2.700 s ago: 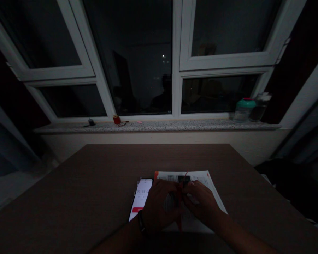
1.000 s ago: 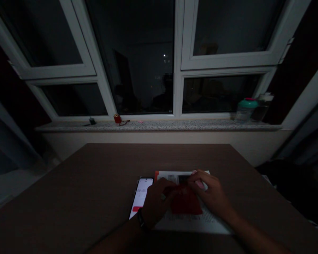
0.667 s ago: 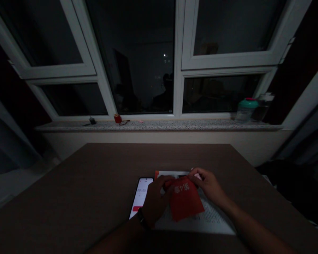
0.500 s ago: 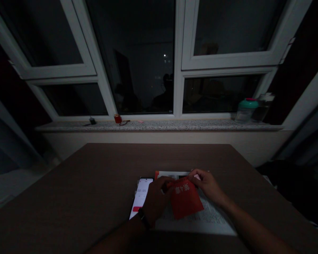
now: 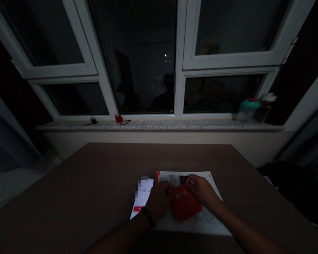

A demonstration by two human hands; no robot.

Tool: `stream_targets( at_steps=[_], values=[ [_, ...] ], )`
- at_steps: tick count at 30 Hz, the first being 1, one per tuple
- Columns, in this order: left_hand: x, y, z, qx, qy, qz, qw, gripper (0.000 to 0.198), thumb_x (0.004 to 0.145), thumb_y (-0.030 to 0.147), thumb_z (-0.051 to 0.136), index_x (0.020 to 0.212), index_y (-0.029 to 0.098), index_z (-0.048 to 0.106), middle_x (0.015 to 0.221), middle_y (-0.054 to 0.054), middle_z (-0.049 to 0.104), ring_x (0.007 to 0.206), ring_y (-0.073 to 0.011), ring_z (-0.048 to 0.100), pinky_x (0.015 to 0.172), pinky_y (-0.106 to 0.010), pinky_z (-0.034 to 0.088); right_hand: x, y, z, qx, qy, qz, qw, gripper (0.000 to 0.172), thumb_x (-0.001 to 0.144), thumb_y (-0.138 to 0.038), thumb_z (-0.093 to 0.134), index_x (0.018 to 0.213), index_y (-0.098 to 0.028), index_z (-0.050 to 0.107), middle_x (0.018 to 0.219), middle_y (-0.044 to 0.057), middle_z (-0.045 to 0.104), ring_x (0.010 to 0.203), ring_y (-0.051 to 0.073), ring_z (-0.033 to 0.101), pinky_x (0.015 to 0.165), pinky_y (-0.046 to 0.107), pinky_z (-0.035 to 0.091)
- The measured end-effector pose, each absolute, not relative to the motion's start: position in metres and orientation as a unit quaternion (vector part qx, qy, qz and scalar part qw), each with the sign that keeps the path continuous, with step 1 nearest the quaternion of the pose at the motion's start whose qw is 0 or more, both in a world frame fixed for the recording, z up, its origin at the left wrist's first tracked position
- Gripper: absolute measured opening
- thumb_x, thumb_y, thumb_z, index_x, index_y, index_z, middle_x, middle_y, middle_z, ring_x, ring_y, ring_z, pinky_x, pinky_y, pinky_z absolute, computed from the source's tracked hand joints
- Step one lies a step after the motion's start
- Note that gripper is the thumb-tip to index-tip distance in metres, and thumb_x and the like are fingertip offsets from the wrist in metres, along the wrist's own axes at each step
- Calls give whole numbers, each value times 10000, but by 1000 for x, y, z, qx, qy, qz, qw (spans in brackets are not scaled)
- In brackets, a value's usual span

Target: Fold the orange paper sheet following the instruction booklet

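A red piece of paper [image 5: 187,206] with white printed characters lies over an open printed page [image 5: 206,225] on the table. My left hand [image 5: 159,198] grips its left upper edge, fingers bent and partly hidden. At the upper right corner, my right hand [image 5: 200,187] pinches the paper between thumb and fingers. The sheet's lower edge hangs slightly raised above the page, and I cannot tell whether it is joined to the book. Under and beside my left wrist, a lit phone [image 5: 143,195] displays a running timer.
The brown table [image 5: 108,165] reaches to the wall below a window. On the speckled sill [image 5: 161,124] stand a small red object [image 5: 118,118], a small dark item [image 5: 93,120] and a jar with a teal top [image 5: 249,106]. Dark fabric [image 5: 286,183] lies right of the table.
Both hands have shifted slightly with the red paper, whose top now tips lower and looks more foreshortened. My right hand has drawn a little inward to the left. The phone's timer has advanced.
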State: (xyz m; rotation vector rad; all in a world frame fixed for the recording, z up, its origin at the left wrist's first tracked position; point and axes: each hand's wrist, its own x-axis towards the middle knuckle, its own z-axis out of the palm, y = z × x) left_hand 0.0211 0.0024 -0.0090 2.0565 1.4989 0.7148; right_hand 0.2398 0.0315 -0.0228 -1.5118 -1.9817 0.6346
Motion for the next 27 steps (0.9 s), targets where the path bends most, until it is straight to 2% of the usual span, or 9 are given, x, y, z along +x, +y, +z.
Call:
stream_targets(
  at_steps=[7, 14, 21, 27],
  values=[
    [22, 2, -12, 768, 550, 245, 219, 109, 797, 124, 621, 875, 185, 667, 893, -19, 631, 835, -191, 590, 737, -280, 417, 235, 25, -16, -583, -752, 183, 248, 108, 810, -162, 560, 892, -216, 603, 796, 9, 660, 731, 179, 622, 652, 248, 371],
    [22, 1, -12, 790, 535, 226, 198, 44, 844, 152, 616, 875, 173, 640, 943, -33, 588, 869, -193, 571, 767, -285, 419, 232, 16, -7, -576, -779, 144, 200, 58, 856, -215, 542, 894, -220, 586, 844, 14, 658, 759, 183, 622, 651, 257, 345],
    [23, 1, -12, 791, 538, 219, 190, 10, 875, 171, 598, 881, 176, 606, 968, -42, 589, 897, -199, 572, 784, -286, 423, 229, 7, -2, -563, -792, 163, 172, 92, 834, -221, 589, 923, -217, 567, 914, 29, 667, 827, 201, 641, 672, 263, 366],
    [24, 1, -11, 778, 563, 210, 184, 90, 890, 231, 625, 854, 180, 560, 898, -31, 595, 850, -208, 577, 737, -286, 407, 228, 18, -8, -553, -804, 128, 178, 50, 884, -213, 550, 930, -205, 568, 1000, 56, 652, 886, 218, 642, 724, 284, 410]
  ],
)
